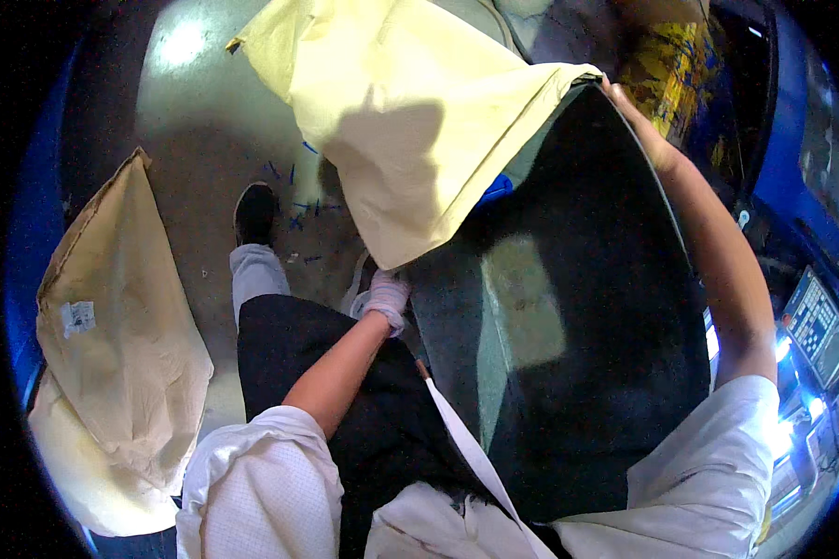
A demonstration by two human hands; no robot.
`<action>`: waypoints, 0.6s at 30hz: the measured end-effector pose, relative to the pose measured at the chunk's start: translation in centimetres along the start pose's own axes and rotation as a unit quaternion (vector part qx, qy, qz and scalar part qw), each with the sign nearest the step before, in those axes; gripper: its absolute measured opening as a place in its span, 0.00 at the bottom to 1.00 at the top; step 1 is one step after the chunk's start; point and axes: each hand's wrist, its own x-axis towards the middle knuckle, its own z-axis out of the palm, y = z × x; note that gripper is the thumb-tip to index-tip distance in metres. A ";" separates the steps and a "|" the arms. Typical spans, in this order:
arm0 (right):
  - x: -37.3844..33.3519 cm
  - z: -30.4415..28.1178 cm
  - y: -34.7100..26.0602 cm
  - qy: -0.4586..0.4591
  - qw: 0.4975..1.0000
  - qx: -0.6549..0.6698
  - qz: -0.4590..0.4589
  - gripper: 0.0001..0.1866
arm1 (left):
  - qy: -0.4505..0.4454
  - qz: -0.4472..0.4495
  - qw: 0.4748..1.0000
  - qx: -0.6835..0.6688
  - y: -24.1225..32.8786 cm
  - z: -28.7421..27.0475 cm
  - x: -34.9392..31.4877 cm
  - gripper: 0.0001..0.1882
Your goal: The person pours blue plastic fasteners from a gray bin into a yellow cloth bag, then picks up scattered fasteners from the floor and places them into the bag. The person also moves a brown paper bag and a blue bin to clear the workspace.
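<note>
The head view shows yellow paper (pixel 382 74) over just the far end of the black panel (pixel 615 279), most remaining uncovered, right hand (pixel 648 130) at its far corner, gloved left hand (pixel 388 298) by its left edge, finger closure impossible to tell.

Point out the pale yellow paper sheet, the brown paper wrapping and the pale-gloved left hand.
Pale yellow paper sheet (pixel 393 132), head view: shadowed middle.
Brown paper wrapping (pixel 132 359), head view: broad upper face.
Pale-gloved left hand (pixel 388 296), head view: middle of the hand.
</note>
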 end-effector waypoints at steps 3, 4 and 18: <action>-5.1 -1.9 -0.1 -0.009 0.996 0.023 0.081 0.27 | -0.034 0.043 0.989 0.137 -1.3 0.1 -0.2 0.21; -5.8 -2.5 0.8 0.025 0.994 -0.102 0.037 0.27 | -0.042 0.054 0.980 0.185 -2.2 -0.3 -0.2 0.21; -18.0 -19.8 16.8 0.368 0.878 -0.276 -0.129 0.30 | 0.032 0.074 0.960 -0.269 11.9 -8.2 -8.6 0.17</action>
